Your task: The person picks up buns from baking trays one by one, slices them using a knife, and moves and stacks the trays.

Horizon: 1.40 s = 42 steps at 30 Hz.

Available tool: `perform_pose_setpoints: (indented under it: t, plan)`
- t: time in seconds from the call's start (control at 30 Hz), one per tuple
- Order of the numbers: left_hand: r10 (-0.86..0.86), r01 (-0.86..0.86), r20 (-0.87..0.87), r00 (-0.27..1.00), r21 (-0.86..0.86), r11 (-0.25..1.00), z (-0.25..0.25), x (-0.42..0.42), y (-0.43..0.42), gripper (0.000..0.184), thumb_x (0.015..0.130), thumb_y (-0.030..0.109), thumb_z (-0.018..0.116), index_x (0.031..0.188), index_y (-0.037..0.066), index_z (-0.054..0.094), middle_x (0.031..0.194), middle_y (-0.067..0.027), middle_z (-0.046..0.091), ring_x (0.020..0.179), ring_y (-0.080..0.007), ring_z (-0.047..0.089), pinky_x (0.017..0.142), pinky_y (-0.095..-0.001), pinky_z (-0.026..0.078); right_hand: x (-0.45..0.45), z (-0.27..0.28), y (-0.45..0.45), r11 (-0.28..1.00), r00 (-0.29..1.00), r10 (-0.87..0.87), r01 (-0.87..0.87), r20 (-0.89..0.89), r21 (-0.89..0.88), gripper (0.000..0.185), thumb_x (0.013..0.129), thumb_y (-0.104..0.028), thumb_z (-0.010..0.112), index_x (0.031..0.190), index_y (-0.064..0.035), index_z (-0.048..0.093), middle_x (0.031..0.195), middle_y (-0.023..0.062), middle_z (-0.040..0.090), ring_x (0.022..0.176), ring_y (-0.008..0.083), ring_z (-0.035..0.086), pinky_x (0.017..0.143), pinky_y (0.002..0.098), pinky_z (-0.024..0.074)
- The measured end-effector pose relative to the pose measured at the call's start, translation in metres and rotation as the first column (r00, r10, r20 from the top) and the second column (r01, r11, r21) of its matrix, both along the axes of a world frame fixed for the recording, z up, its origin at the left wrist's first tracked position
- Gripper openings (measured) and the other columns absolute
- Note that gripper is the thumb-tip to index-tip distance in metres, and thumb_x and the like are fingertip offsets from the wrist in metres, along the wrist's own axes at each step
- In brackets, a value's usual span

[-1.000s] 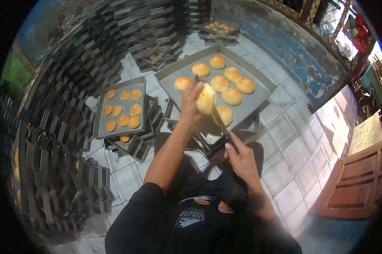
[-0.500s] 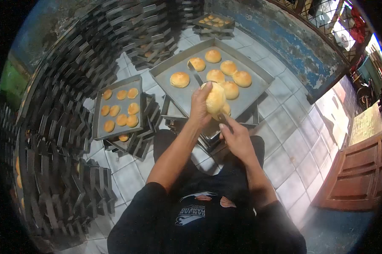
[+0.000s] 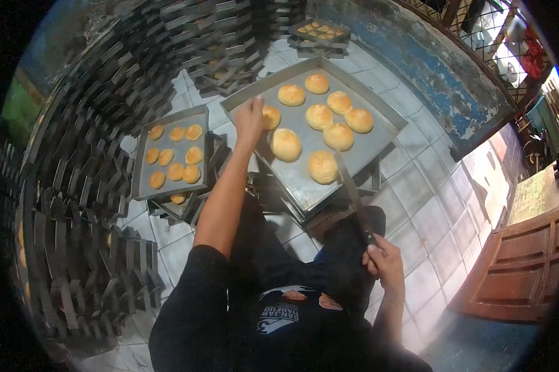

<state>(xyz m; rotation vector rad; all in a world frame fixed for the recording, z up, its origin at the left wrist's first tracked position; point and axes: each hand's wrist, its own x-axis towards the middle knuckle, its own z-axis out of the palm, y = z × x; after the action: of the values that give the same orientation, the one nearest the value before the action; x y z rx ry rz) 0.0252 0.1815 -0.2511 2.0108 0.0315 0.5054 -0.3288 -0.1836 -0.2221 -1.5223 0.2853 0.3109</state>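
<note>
My right hand is wrapped round the dark handle of a long knife. The blade points up and away, its tip beside a golden bun at the near corner of a large metal baking tray. At the tray's left edge my left hand is closed, right beside another bun that it partly covers. Its fingertips are hidden, so I cannot tell whether it grips the bun or the rim. A paler bun lies on the tray to its right, with several browner buns behind.
A smaller tray of buns rests on a stack at the left. Tall stacks of metal trays line the left side. Another tray of buns is at the back. A wooden door panel stands at the right, on the tiled floor.
The bun that was in my left hand now lies on the tray, and that hand has moved left to the tray's edge. My right hand has drawn back towards me with the knife.
</note>
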Motion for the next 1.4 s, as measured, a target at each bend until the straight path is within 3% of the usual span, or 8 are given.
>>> perform_pose_setpoints:
  t: [0.13, 0.33, 0.47, 0.63, 0.87, 0.93, 1.07, 1.4]
  plan:
    - [0.234, -0.051, -0.212, 0.949, 0.628, 0.776, -0.010, 0.032, 0.006, 0.055, 0.093, 0.046, 0.061, 0.118, -0.002, 0.070, 0.116, -0.0239, 0.071, 0.111, -0.0390, 0.068, 0.097, -0.0494, 0.051, 0.001, -0.007, 0.002, 0.997, 0.998, -0.068, 0.068, 0.001, 0.023, 0.050, 0.102, -0.024, 0.063, 0.142, 0.0047, 0.054, 0.072, 0.0057, 0.064, 0.050, 0.0055, 0.048, 0.043, 0.0216, 0.0353]
    - [0.152, 0.202, -0.502, 0.851, 0.582, 0.788, -0.004, 0.046, 0.017, 0.076, 0.084, 0.064, 0.066, 0.123, -0.001, 0.069, 0.116, -0.0280, 0.071, 0.106, -0.0395, 0.071, 0.097, -0.0471, 0.052, 0.021, 0.008, 0.017, 0.995, 0.999, 0.026, -0.030, 0.042, 0.093, 0.045, 0.103, -0.014, 0.057, 0.145, 0.0017, 0.052, 0.074, 0.0066, 0.062, 0.047, 0.0057, 0.045, 0.042, 0.0204, 0.0355]
    - [0.277, -0.100, -0.166, 0.946, 0.665, 0.740, -0.023, 0.056, 0.010, 0.075, 0.082, 0.064, 0.070, 0.118, -0.001, 0.072, 0.116, -0.0294, 0.071, 0.105, -0.0404, 0.071, 0.094, -0.0471, 0.053, 0.023, 0.018, 0.026, 0.993, 0.997, 0.041, -0.047, 0.065, 0.107, 0.045, 0.103, -0.014, 0.058, 0.145, 0.0016, 0.052, 0.075, 0.0067, 0.062, 0.047, 0.0055, 0.045, 0.042, 0.0201, 0.0353]
    - [-0.043, 0.103, -0.556, 0.830, 0.076, 0.992, -0.015, 0.067, 0.002, 0.065, 0.074, 0.036, 0.081, 0.123, -0.004, 0.069, 0.112, -0.0243, 0.073, 0.100, -0.0346, 0.073, 0.085, -0.0417, 0.058, 0.016, 0.027, 0.026, 0.996, 0.997, 0.014, -0.020, 0.072, 0.089, 0.045, 0.103, -0.013, 0.057, 0.147, -0.0023, 0.053, 0.075, 0.0034, 0.062, 0.052, 0.0048, 0.046, 0.045, 0.0205, 0.0373]
    - [-0.250, 0.176, -0.154, 0.956, -0.383, 0.907, 0.019, 0.008, -0.028, 0.049, 0.085, 0.028, 0.083, 0.124, 0.003, 0.066, 0.110, -0.0146, 0.072, 0.099, -0.0208, 0.072, 0.082, -0.0412, 0.061, 0.038, 0.019, 0.048, 0.996, 0.984, 0.008, -0.025, 0.181, 0.090, 0.048, 0.104, -0.012, 0.055, 0.151, -0.0032, 0.048, 0.077, 0.0029, 0.062, 0.054, 0.0048, 0.047, 0.045, 0.0212, 0.0379]
    - [-0.337, 0.251, 0.136, 0.932, -0.912, 0.326, 0.032, -0.013, -0.041, 0.053, 0.086, 0.035, 0.081, 0.126, 0.006, 0.062, 0.112, -0.0099, 0.071, 0.091, -0.0273, 0.073, 0.083, -0.0460, 0.059, 0.052, 0.025, 0.062, 0.999, 0.944, -0.017, 0.002, 0.328, 0.048, 0.050, 0.104, -0.012, 0.055, 0.153, -0.0046, 0.046, 0.078, 0.0012, 0.061, 0.055, 0.0037, 0.046, 0.046, 0.0209, 0.0376]
    - [-0.414, 0.187, 0.268, 0.870, -0.956, -0.225, 0.035, -0.044, -0.054, 0.033, 0.089, 0.042, 0.079, 0.100, 0.012, 0.071, 0.090, -0.0036, 0.073, 0.080, -0.0220, 0.071, 0.071, -0.0380, 0.061, 0.066, 0.031, 0.089, 0.997, 0.908, 0.003, 0.029, 0.418, -0.071, 0.049, 0.103, -0.014, 0.056, 0.150, -0.0025, 0.050, 0.085, 0.0015, 0.066, 0.065, 0.0068, 0.056, 0.061, 0.0237, 0.0470]
    - [-0.318, 0.175, 0.246, 0.916, -0.956, -0.236, 0.045, -0.066, -0.098, 0.044, 0.087, 0.057, 0.076, 0.094, 0.015, 0.071, 0.081, -0.0010, 0.072, 0.071, -0.0182, 0.070, 0.062, -0.0323, 0.059, 0.058, 0.035, 0.105, 0.955, 0.855, 0.072, 0.090, 0.513, -0.284, 0.048, 0.101, -0.013, 0.059, 0.147, -0.0010, 0.052, 0.083, 0.0152, 0.069, 0.075, 0.0168, 0.066, 0.073, 0.0324, 0.0542]
